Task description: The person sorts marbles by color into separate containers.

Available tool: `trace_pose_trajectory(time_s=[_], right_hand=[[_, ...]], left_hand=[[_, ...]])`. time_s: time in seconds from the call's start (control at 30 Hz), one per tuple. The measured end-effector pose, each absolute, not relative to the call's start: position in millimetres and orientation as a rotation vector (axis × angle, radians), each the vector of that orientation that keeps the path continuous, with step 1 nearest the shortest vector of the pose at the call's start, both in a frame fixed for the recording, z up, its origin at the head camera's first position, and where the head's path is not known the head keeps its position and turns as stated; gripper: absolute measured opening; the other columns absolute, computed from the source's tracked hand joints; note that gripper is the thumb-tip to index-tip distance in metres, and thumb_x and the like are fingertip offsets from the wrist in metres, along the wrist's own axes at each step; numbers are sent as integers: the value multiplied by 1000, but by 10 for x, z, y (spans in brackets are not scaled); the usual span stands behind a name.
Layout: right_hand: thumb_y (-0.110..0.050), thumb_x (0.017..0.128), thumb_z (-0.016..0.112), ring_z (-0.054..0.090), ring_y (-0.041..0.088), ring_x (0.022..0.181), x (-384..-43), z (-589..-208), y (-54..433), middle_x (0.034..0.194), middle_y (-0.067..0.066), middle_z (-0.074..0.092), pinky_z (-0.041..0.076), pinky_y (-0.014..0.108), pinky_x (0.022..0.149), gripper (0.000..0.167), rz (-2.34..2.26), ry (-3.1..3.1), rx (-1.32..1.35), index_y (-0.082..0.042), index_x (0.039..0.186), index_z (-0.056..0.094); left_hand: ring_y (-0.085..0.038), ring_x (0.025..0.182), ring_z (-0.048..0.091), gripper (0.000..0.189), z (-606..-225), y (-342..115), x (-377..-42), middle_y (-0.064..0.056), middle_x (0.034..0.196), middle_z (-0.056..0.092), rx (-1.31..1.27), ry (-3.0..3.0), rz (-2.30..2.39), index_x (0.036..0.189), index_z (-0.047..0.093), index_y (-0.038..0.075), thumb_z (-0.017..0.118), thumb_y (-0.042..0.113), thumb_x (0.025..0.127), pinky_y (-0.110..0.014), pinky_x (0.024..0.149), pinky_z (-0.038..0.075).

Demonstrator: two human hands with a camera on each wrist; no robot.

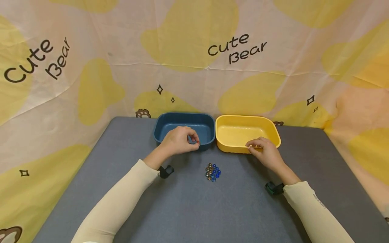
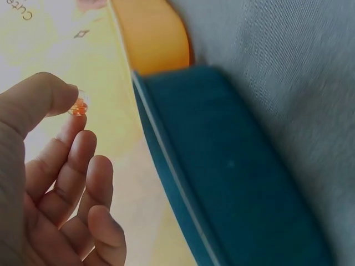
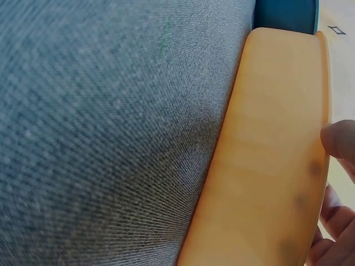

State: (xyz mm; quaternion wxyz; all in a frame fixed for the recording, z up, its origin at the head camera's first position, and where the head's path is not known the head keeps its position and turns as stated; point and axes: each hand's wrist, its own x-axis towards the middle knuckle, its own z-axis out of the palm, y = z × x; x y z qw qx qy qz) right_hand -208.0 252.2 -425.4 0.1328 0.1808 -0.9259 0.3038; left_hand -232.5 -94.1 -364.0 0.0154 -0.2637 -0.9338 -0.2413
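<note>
Above the front rim of the dark blue bin, my left hand pinches a clear glass marble with an orange swirl between thumb and index finger. Its other fingers are loosely bent in the left wrist view. My right hand grips the front rim of the yellow bin near its right end. The thumb presses the outside of the rim, and the fingers reach over inside, showing as dark spots through the wall.
A small cluster of blue and brownish marbles lies on the grey tabletop in front of the bins. The two bins stand side by side at the back edge, against a patterned cloth that hangs behind and at the sides.
</note>
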Motion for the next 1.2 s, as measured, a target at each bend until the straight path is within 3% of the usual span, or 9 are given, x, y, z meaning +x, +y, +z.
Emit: trace_pose_trajectory(time_s=[0.67, 1.2], right_hand=[[-10, 86, 70, 60, 21, 86, -2113, -4267, 2536, 92, 5, 68, 50, 43, 78, 11, 914, -2715, 520, -13, 95, 75], [-10, 86, 71, 59, 20, 85, -2109, -4248, 2547, 89, 3, 68, 49, 40, 78, 10, 907, -2712, 510, -13, 94, 75]], left_hand=[[-13, 88, 60, 5, -3737, -1081, -3009, 9, 91, 68, -580, -3078, -838, 87, 72, 30, 70, 33, 83, -35, 75, 49], [-17, 87, 61, 10, -3954, -1209, -3319, 3, 92, 68, -455, -3219, -895, 88, 73, 24, 71, 32, 84, -36, 79, 49]])
